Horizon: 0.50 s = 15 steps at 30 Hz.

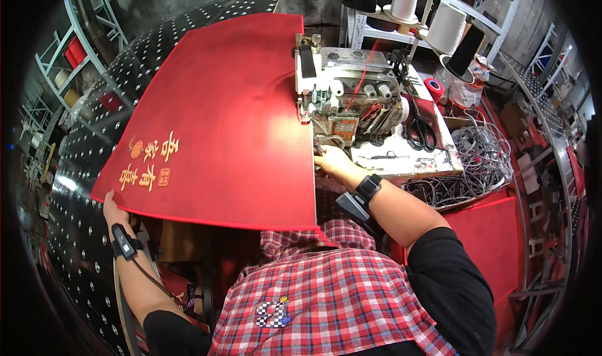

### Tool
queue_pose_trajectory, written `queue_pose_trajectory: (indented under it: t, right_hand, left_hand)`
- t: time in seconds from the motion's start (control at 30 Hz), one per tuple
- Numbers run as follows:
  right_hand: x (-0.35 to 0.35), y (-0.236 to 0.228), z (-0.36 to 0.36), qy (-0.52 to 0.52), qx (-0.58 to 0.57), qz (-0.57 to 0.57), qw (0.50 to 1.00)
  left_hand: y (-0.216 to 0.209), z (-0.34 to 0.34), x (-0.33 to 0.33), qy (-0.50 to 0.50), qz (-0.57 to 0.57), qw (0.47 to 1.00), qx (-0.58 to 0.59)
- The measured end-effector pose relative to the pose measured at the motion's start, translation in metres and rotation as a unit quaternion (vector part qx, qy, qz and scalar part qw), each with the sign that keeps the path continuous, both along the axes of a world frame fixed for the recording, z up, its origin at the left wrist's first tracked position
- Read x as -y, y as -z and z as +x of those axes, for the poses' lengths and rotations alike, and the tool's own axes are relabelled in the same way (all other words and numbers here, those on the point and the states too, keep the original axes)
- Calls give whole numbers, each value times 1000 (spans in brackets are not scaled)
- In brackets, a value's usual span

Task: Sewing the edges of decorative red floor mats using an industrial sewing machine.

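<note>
A large red mat [232, 118] with gold lettering and round emblems near its left end spreads over the table, bending down toward me. Its right edge runs up to the presser foot of an overlock sewing machine [351, 93], threaded with red thread. My left hand [115, 210] pinches the mat's near left corner, fingers partly hidden underneath. Just below the machine's foot, my right hand [335, 162] is closed at the mat's right edge. A small dark thing by its fingertips cannot be made out.
Black-handled scissors [419, 133] lie on the white machine top. Thread cones [444, 29] in white and black stand behind it. Tangled grey thread [480, 152] fills a box at the right. A black perforated table [81, 230] extends left; another red mat [486, 243] lies lower right.
</note>
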State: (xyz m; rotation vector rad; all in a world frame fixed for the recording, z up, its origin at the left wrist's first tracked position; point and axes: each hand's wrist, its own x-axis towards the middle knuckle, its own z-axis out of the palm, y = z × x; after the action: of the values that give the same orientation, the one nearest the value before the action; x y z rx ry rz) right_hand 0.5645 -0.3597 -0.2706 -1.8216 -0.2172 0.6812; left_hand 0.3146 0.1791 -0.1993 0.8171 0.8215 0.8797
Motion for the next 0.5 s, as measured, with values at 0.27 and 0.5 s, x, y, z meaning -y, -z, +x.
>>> queue_pose_trajectory:
  t: [0.27,0.5]
  right_hand:
    - [42,-5,-16,240,7,160,957]
    - [155,-23,12,355,146,81,920]
  left_hand:
    - [4,72,-21,8,77,992,-103]
    - [43,128,-105,86,382,895,-215]
